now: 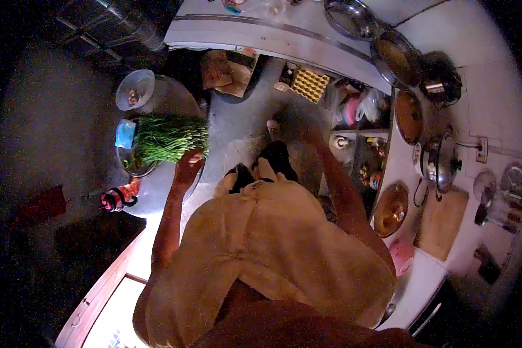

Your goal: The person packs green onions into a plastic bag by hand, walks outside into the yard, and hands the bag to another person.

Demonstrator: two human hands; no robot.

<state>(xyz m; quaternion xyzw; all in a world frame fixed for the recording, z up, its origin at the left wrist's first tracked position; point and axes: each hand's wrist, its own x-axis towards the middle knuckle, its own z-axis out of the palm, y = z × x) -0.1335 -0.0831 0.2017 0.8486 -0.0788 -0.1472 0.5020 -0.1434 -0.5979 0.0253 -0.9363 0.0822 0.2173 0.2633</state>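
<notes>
"What is closest?"

"The tan shirt (272,243), at six o'clock, with an arm stretching forward on either side."

"And the left hand (191,162)?"

"At about ten o'clock, fingers bent at the near right edge of the long greens (167,138). I cannot tell if its grip is closed on any stalks."

"The right hand (309,132)?"

"Between one and two o'clock, dark and blurred, well apart from the greens. I cannot tell whether that grip is wide or narrow."

"Where do the greens lie?"

"On the round bench (163,187), heaped towards ten o'clock. A blue packet (124,134) sits just beside them at their nine o'clock end."

"Anything farther out?"

"A pale bowl (145,86) with small brownish pieces in it, also at ten o'clock, beyond the greens. Then a lidded pot (438,166) at three o'clock and a yellow egg tray (311,84) at one."
</notes>
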